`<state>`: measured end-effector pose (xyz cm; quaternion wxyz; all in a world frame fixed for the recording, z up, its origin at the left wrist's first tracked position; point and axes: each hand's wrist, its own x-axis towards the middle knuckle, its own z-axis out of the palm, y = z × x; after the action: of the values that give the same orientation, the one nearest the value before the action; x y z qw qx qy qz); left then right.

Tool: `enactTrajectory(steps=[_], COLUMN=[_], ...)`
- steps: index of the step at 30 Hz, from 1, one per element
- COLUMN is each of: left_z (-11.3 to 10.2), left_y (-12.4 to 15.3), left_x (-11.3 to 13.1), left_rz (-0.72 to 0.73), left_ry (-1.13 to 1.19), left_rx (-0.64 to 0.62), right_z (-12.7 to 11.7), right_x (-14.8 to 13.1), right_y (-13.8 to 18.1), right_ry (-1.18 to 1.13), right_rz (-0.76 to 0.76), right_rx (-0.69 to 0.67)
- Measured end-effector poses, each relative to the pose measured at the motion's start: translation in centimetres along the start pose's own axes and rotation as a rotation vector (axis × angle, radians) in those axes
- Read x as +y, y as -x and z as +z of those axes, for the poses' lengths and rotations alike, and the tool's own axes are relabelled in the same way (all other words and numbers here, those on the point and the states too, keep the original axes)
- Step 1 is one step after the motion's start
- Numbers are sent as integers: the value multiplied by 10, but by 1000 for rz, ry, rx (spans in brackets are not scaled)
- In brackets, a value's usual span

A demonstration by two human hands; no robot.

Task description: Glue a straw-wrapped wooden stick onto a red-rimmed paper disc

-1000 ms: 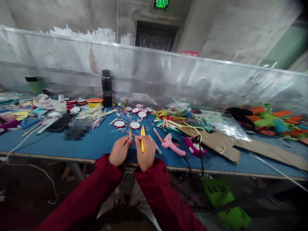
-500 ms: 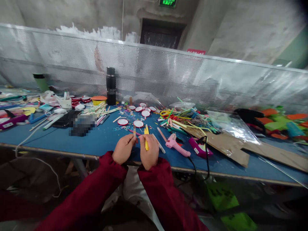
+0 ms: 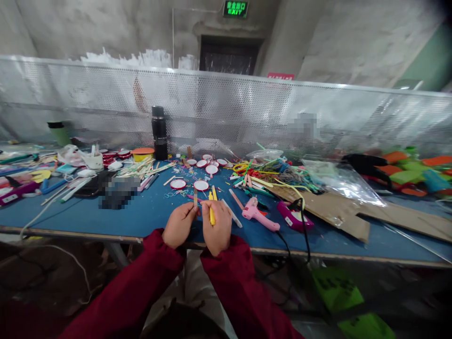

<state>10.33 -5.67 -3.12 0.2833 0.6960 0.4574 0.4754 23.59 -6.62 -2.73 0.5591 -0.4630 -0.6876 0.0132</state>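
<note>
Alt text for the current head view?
The left hand pinches a flat stick and the right hand holds a yellow tool at a cluttered blue table. A pink glue gun lies to their right; a black bottle stands farther back.

A black bottle [image 3: 160, 134] stands; an exit sign [image 3: 235, 9] glows.

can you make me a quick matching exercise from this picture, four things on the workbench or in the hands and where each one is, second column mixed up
Things
1. black cylindrical bottle
2. pink plastic glue gun
3. slim yellow tool
4. flat narrow tan stick

Places
A. in the right hand
B. upright in front of the perforated metal screen
C. in the fingers of the left hand
D. lying on the blue tabletop, beside a purple plastic object

Right pairs: 1-B, 2-D, 3-A, 4-C
</note>
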Motion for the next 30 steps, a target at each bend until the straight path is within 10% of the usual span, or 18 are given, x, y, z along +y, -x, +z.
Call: enactTrajectory(steps=[15, 30], left_z=[0, 0], left_y=[0, 0], left_x=[1, 0], left_rz=[-16, -21], left_ry=[11, -29], left_rx=[9, 10], right_z=[-2, -2], right_x=[-3, 1], right_y=[0, 6], right_ry=[48, -137], right_rz=[45, -49], right_rx=[-67, 144])
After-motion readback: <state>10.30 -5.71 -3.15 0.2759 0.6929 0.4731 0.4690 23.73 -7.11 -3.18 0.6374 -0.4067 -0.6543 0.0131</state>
